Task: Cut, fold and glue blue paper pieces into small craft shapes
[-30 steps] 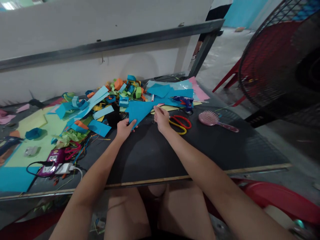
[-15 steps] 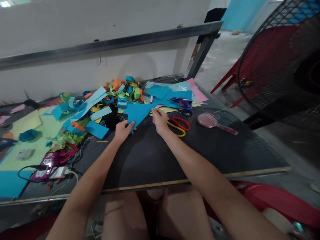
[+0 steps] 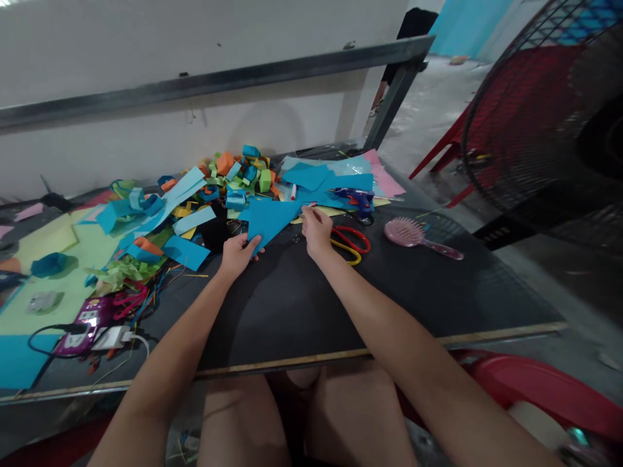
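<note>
Right hand (image 3: 317, 231), at the blue paper (image 3: 270, 220): shifted slightly rightward since half a second ago, covering more of the yellow scissor handle (image 3: 354, 261).

Bare black tabletop (image 3: 292, 311) lies open in front; scissors (image 3: 351, 245) and hairbrush (image 3: 413, 235) obstruct farther back.

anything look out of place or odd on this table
The pink oval hairbrush looks out of place, lying on the black tabletop to the right of the red-and-yellow-handled scissors, among craft materials. Crumpled pale-green paper lies right by the purple plastic power strip, which looks untidy. I see no spill.
</note>
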A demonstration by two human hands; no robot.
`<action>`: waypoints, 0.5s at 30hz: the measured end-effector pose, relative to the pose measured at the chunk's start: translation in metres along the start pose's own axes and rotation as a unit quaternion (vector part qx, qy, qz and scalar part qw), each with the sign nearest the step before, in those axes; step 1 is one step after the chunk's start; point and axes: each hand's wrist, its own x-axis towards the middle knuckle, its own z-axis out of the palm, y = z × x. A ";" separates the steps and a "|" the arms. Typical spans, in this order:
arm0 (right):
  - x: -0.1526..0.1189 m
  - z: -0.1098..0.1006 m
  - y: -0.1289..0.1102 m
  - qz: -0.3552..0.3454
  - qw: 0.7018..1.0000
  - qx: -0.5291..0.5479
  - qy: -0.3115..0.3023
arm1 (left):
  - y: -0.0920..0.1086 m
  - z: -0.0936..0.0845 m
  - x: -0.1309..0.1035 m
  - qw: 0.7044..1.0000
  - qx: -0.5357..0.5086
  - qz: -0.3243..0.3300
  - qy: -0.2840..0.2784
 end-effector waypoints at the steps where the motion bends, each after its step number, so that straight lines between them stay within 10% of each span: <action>1: 0.001 -0.001 0.000 -0.005 1.000 -0.002 0.002 | 0.000 0.000 0.000 1.000 0.001 0.001 0.000; 15: 0.005 0.000 -0.002 0.030 0.998 0.037 0.037 | 0.000 0.001 0.001 1.000 -0.018 -0.012 -0.005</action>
